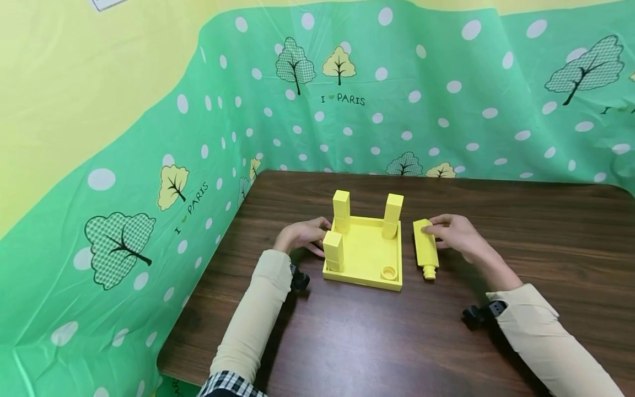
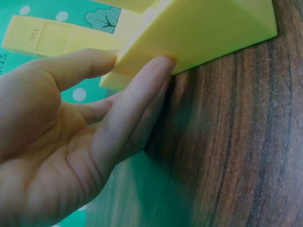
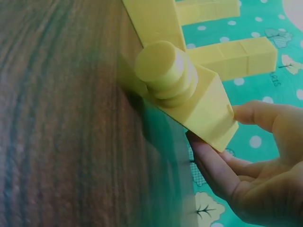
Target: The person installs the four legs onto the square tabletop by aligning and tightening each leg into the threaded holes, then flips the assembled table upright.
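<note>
A square yellow tray-like base (image 1: pixel 369 251) with a low rim lies on the table. Three upright square posts stand at its corners: back left (image 1: pixel 341 205), back right (image 1: pixel 393 212) and front left (image 1: pixel 333 251). A round raised ring (image 1: pixel 389 273) marks its front right corner. My left hand (image 1: pixel 305 236) is at the base's left side, its fairly straight fingers touching the wall (image 2: pixel 203 40). To the right of the base, my right hand (image 1: pixel 456 234) pinches a loose yellow post (image 1: pixel 425 245) near its far end. A stepped round peg (image 3: pixel 165 73) on this post points toward me.
The dark wood-grain table (image 1: pixel 377 342) carries all of this. Behind and left of it hangs a green dotted cloth (image 1: pixel 347 132) with printed trees. Small black cameras sit at the left wrist (image 1: pixel 299 278) and right wrist (image 1: pixel 483 315).
</note>
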### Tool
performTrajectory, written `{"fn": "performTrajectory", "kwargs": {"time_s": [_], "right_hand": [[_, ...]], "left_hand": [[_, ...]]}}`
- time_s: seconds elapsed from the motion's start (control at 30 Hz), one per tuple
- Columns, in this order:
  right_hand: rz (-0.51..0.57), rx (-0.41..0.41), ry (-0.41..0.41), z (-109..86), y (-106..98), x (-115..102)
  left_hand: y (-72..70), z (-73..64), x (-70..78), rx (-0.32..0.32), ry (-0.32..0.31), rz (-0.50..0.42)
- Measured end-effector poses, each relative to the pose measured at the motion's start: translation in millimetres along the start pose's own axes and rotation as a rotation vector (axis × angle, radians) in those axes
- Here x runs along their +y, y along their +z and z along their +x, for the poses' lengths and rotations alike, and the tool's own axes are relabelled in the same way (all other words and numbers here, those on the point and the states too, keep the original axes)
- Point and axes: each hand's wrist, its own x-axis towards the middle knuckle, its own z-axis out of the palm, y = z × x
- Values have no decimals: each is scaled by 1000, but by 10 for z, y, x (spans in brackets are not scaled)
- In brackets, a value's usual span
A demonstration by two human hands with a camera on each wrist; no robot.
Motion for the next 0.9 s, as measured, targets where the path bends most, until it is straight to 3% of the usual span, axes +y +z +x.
{"fn": "performTrajectory", "kwargs": {"time_s": [0.4, 0.9], "right_hand": [[75, 100, -83, -63, -135, -119], [169, 243, -257, -317, -221, -387]], "left_hand": [[-12, 13, -11, -1, -1, 16], [-14, 23, -22, 2, 0, 9]]}}
